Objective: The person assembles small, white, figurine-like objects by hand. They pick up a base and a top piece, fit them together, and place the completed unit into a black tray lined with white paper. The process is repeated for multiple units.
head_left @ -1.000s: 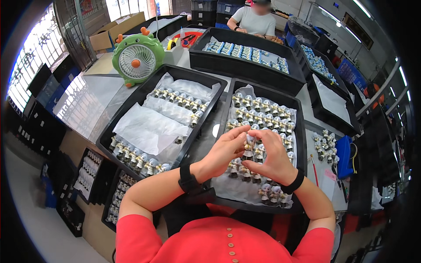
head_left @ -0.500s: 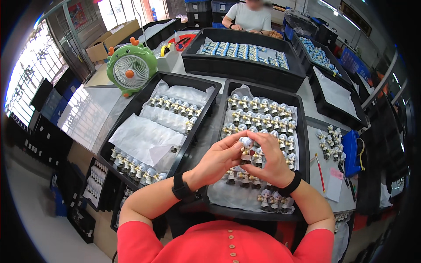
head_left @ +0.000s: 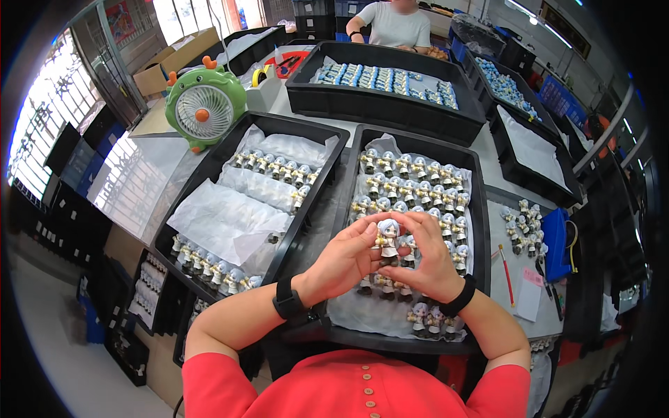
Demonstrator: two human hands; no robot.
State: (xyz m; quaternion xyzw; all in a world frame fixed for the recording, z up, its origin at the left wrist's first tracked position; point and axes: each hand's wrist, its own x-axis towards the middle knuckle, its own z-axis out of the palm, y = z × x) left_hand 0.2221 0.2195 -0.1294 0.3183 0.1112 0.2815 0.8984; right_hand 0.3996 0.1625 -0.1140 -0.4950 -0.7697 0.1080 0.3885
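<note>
Between my two hands is a small figurine (head_left: pixel 388 242) with pale hair and white-and-gold clothes, upright and facing me. My left hand (head_left: pixel 343 259) closes on its left side, thumb near the head. My right hand (head_left: pixel 431 259) curves round the other side, fingertips at the top of the head and thumb by the base. Both hands are above a black tray (head_left: pixel 481 209) lined with white sheet, where rows of similar figurines (head_left: pixel 418 167) lie. Several more figurines (head_left: pixel 426 322) are at its near right corner.
On the left, another black tray (head_left: pixel 165 240) holds figurines partly covered by white sheets (head_left: pixel 226 219). A green fan (head_left: pixel 203 108) stands behind it. A red-handled brush (head_left: pixel 506 279), loose figurines (head_left: pixel 524 226) and a blue box (head_left: pixel 557 247) are on the right. Opposite sits a person (head_left: pixel 397 28) behind a large tray (head_left: pixel 383 108).
The figurine has turned in my fingers, its face now more toward me, and moved slightly left. The person opposite has shifted left, one arm drawn up. My view has moved slightly.
</note>
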